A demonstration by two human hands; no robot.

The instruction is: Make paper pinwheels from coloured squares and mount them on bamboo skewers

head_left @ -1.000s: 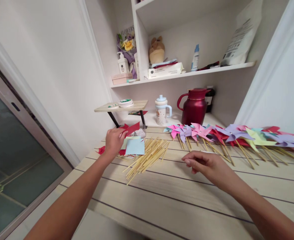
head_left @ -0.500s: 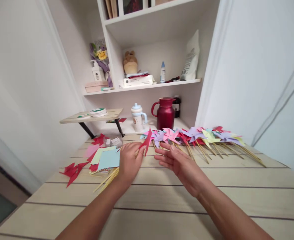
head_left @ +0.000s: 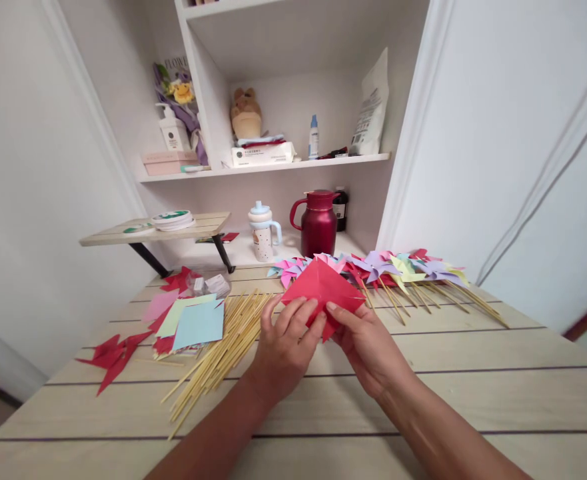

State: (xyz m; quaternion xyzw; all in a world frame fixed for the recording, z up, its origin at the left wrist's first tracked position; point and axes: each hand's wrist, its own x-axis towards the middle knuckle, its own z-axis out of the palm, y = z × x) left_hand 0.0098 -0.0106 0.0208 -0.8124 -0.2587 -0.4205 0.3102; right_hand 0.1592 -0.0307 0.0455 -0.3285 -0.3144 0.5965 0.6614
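A square of red paper [head_left: 323,283], with slits running in from its corners, is held up between both hands above the table. My left hand [head_left: 288,340] has its fingers bent over the paper's lower left part. At the lower right, my right hand [head_left: 366,340] pinches the sheet with the thumb on top. Left of my hands lies a loose bundle of thin wooden sticks [head_left: 233,343]. Beside it is a stack of coloured paper squares [head_left: 199,325], light blue on top. Several finished paper pinwheels [head_left: 380,263] on sticks lie in a row behind and to the right.
Cut red paper pieces [head_left: 110,357] lie at the table's left. A small clear plastic box [head_left: 216,285] sits behind the stack. At the back stand a small raised shelf [head_left: 203,227], a spotted cup [head_left: 262,233] and a red jug [head_left: 319,223].
The red paper, seen edge-on in my left hand before, now faces me and is farther right. My right hand, open and apart earlier, has closed on it. The view has shifted slightly.
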